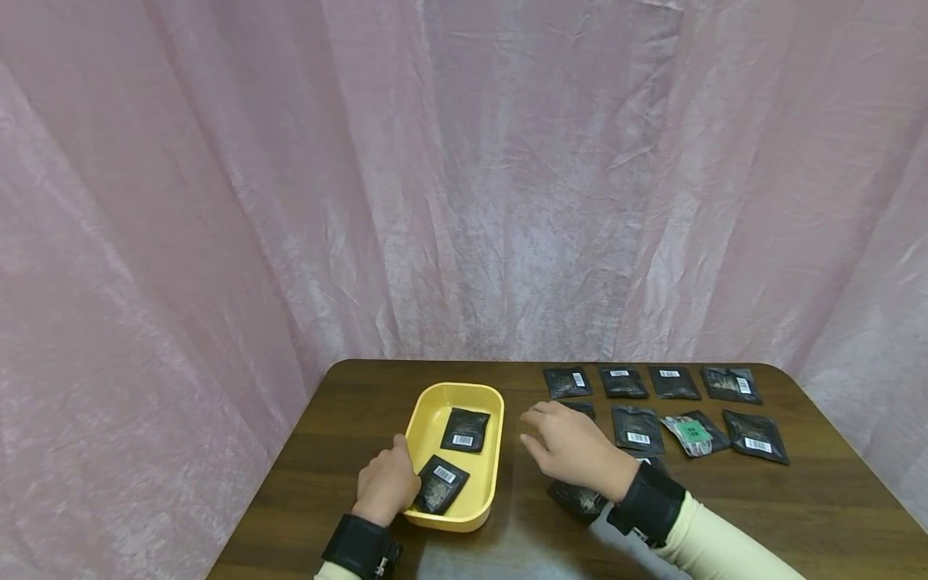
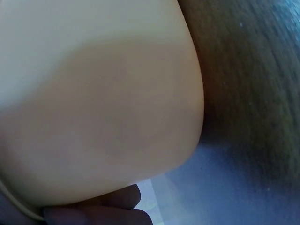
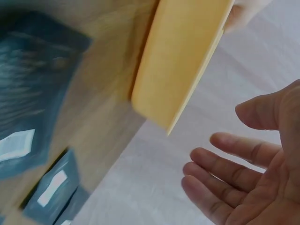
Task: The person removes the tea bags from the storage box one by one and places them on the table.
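Observation:
My left hand (image 1: pixel 387 481) grips the left rim of a yellow plastic tub (image 1: pixel 498 451). In the left wrist view the tub's outer wall (image 2: pixel 122 103) fills most of the picture, with fingers (image 2: pixel 112 199) at the rim below. Two small black packets lie inside the tub, an upper one (image 1: pixel 465 430) and a lower one (image 1: pixel 439 485), both with white barcode labels. To the right of the tub my right hand (image 1: pixel 573 449) hovers over the table; its fingers are spread and hold nothing in the right wrist view. It partly covers some black packets, including one (image 1: pixel 576 501) under the wrist.
Black packets lie in rough rows on the right of the brown wooden table (image 1: pixel 333 419), among them a far-left one (image 1: pixel 569 382) and one (image 1: pixel 756 437) at the right. Another packet (image 1: pixel 696 433) shows a green label. A pink curtain (image 1: pixel 464 201) hangs behind.

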`<action>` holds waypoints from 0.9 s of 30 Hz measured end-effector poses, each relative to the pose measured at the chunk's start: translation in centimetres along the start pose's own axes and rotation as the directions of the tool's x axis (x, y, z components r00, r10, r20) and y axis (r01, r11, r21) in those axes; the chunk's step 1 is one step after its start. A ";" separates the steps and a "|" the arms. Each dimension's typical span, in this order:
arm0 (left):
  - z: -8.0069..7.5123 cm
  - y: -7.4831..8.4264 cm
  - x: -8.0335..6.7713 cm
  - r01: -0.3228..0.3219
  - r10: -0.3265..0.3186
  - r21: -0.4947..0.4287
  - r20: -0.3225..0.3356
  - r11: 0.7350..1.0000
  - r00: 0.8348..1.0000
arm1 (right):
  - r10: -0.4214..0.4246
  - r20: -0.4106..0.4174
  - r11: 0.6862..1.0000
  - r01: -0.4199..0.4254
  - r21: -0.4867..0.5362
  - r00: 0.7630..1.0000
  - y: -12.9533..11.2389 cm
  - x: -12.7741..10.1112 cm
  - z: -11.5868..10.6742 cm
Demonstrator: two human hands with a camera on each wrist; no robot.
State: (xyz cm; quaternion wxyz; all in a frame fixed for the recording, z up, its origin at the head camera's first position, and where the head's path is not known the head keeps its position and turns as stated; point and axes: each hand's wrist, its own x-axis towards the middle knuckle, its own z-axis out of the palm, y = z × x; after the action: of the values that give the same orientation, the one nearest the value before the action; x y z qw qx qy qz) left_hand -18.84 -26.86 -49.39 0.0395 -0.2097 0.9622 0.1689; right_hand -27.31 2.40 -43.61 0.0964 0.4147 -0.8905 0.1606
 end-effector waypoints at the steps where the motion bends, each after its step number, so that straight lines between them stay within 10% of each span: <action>1: 0.0 0.0 -0.1 -0.002 0.002 0.000 -0.003 1.000 1.000 | -0.010 0.002 1.000 0.010 0.006 1.000 -0.3 0.5 0.2; 27: 0.0 -0.1 0.0 -0.024 0.025 0.014 -0.058 1.000 0.998 | -0.047 0.325 0.999 0.041 0.023 0.945 -5.5 8.1 5.8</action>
State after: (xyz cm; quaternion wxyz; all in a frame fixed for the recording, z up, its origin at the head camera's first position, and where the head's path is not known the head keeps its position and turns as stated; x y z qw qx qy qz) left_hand -18.78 -26.93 -49.43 0.0110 -0.2025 0.9666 0.1568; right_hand -28.47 -8.79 -45.38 -0.0517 0.4559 -0.8834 0.0948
